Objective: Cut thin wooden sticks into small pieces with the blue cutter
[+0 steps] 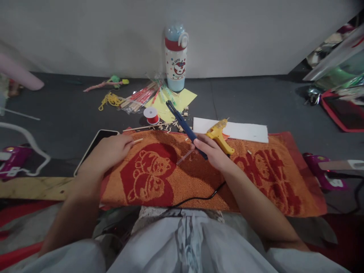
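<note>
My left hand [112, 149] rests on the left end of an orange and red towel [270, 182], its fingers closed on a short thin wooden stick [137, 141]. My right hand [212, 151] is closed round the handles of a dark blue tool [182, 121] that points away toward the wall. A yellow glue gun [218, 133] lies just right of that hand, its black cord [196, 198] running back toward my lap. A thin stick piece [184, 156] lies on the towel between my hands.
A phone [95, 146] lies under my left wrist. Behind the towel are a red thread spool [151, 115], yellow paper [182, 99], a bag of sticks [140, 98], a white sheet [241, 131] and a bottle [176, 57]. Purple tools [11, 161] [324, 170] lie at both sides.
</note>
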`<state>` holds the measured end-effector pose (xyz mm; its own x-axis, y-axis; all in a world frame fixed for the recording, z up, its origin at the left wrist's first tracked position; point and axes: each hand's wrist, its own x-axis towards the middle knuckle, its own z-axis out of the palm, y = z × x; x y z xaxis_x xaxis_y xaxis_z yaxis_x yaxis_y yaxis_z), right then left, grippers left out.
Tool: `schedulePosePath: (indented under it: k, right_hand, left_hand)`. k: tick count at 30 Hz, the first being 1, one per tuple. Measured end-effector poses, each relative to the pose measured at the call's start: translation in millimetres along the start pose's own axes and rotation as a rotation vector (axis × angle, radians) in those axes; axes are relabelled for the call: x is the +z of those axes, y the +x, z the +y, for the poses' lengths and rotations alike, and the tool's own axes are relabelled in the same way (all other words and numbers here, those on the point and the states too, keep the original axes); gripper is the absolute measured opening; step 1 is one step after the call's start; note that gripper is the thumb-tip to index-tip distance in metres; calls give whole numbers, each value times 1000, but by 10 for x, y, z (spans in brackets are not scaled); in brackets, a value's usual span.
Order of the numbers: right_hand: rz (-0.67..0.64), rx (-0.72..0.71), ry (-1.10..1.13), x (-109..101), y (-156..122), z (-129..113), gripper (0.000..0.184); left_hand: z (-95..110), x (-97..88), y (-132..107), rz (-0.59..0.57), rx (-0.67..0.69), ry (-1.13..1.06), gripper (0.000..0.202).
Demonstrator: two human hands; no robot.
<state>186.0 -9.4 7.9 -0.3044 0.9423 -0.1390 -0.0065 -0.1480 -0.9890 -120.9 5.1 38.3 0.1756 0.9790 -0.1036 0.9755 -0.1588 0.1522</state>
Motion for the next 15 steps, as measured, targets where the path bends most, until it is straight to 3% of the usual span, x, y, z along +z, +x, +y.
schedulePosePath:
  k: [5, 10, 15]
  right_hand:
    - [-1, -5, 11, 1, 1, 2, 31]
    - [4, 0, -18, -5, -2, 8, 35]
    - [-6, -5, -5, -1, -5, 1, 32]
  left_hand:
    - [157, -7, -43, -87, 110, 126, 43]
    - [171, -23, -74, -102, 19, 195, 44]
    - [188, -65, -59, -130, 26, 165, 47]
